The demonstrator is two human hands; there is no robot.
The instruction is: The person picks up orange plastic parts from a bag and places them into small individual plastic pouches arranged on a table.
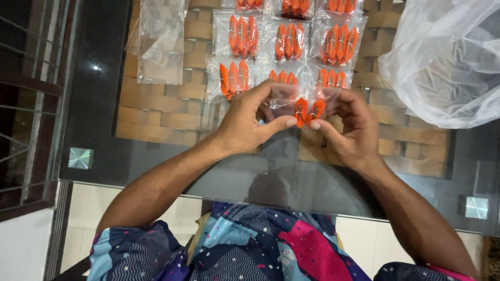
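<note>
Both hands hold one small clear plastic pouch (291,99) over the glass table. My left hand (249,120) grips its left side, thumb along the lower edge. My right hand (350,127) grips the right side, thumb pressing at the bottom. Two orange clips (308,111) sit inside the pouch near my thumbs. Just beyond my fingers lie rows of filled pouches (289,40), each with three orange clips.
A stack of empty clear pouches (159,44) lies at the far left. A large crumpled plastic bag (448,62) sits at the right. The glass tabletop (94,104) rests over a woven base (151,114). A railing runs along the left.
</note>
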